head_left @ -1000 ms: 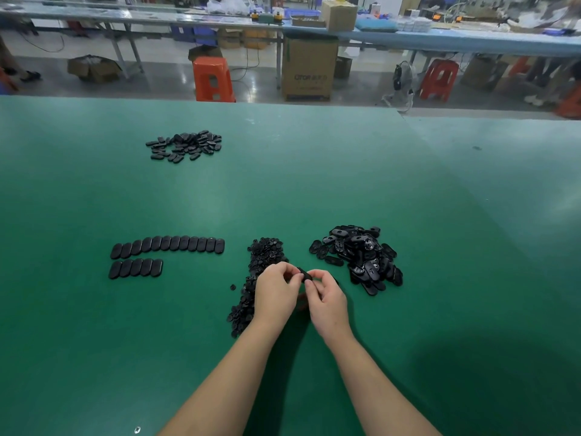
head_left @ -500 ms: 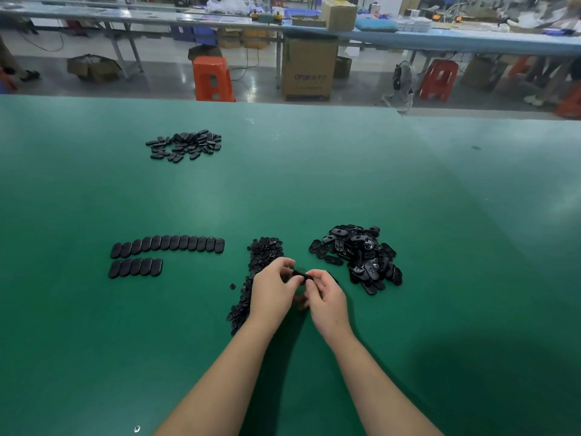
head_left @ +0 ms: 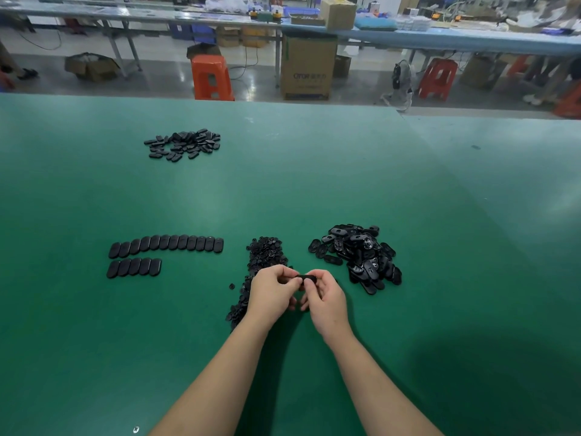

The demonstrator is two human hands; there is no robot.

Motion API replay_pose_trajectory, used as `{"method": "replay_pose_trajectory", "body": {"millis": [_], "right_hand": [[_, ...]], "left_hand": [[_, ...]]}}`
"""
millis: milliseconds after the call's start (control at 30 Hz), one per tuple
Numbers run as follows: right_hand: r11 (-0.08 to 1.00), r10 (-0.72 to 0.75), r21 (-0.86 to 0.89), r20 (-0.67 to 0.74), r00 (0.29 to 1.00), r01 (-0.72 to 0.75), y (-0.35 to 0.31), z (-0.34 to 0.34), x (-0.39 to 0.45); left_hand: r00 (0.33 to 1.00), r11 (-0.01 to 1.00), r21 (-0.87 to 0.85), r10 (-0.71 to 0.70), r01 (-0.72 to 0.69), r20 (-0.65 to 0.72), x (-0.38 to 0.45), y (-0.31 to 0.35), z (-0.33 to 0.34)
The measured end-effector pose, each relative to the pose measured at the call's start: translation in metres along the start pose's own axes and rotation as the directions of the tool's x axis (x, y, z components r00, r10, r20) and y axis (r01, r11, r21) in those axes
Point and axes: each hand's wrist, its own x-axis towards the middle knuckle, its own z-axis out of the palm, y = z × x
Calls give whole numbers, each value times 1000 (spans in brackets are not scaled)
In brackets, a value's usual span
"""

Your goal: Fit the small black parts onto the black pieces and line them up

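Note:
My left hand [head_left: 273,291] and my right hand [head_left: 325,302] meet just above the green table [head_left: 314,184], and both pinch one black oval piece [head_left: 305,278] between their fingertips. A strip of small black parts [head_left: 264,256] lies partly under my left hand. To the right sits a heap of black oval pieces [head_left: 358,256]. On the left, two rows of black oval pieces [head_left: 163,247] lie side by side, a long row above a short row [head_left: 133,267].
A second heap of black ovals [head_left: 184,144] lies far back on the left. Beyond the table edge stand an orange stool [head_left: 210,77], a cardboard box [head_left: 308,67], a red stool [head_left: 437,78] and a long blue bench [head_left: 440,39].
Both hands have stayed in place with the piece between them; the fingers have shifted slightly around it. The heaps and rows have not moved.

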Motion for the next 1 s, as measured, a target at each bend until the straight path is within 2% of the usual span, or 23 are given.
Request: {"method": "replay_pose_trajectory", "body": {"millis": [267,633,733,1000], "right_hand": [[1000,22,7,-20,1000,-22,0,0,0],[1000,14,-28,-42,999,-15,1,1,0],[1000,8,-13,-58,998,-9,0,1,-1],[1000,1,-23,-70,998,-3,-1,1,-1]], "left_hand": [[999,994,102,41,-37,-34,-6,5,4],[995,996,79,37,-30,-89,-9,0,11],[995,993,99,75,-68,-69,-9,-1,10],[970,929,294,242,-224,-24,-7,-6,9]]}}
